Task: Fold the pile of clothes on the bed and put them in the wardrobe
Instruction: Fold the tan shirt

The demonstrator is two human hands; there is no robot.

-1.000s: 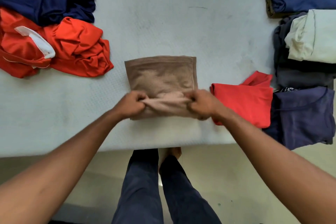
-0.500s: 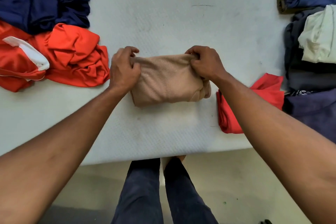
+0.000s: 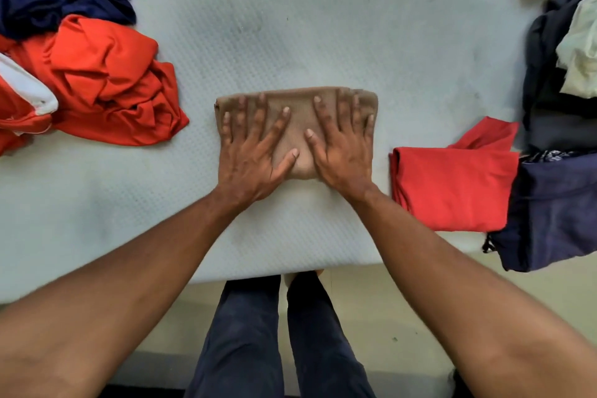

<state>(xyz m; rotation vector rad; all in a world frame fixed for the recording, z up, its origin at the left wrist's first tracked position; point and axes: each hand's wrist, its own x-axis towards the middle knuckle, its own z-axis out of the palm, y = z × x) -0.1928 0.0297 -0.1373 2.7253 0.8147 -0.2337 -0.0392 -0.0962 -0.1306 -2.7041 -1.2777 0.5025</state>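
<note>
Released from its corner pinch, the tan garment point(image 3: 298, 103) lies folded near the front edge of the bed point(image 3: 290, 19), left hand point(image 3: 253, 161) and right hand point(image 3: 344, 158) pressing it flat with fingers point(image 3: 274, 129) spread wide, so the fold looks finished and it likely next needs lifting beside the red folded garment point(image 3: 452, 187) by the right edge.

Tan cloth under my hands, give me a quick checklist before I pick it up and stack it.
1. Tan cloth folded into a compact rectangle: ok.
2. Grip for lifting: not ok, left hand and right hand lie flat on top with fingers spread.
3. Cloth fully on the bed, back from its near edge: ok.
4. Red shirt to the right folded flat, fit to stack on: ok.
5. Orange pile folded: not ok, crumpled.
6. Wardrobe open and reachable: cannot tell, not in view.
</note>
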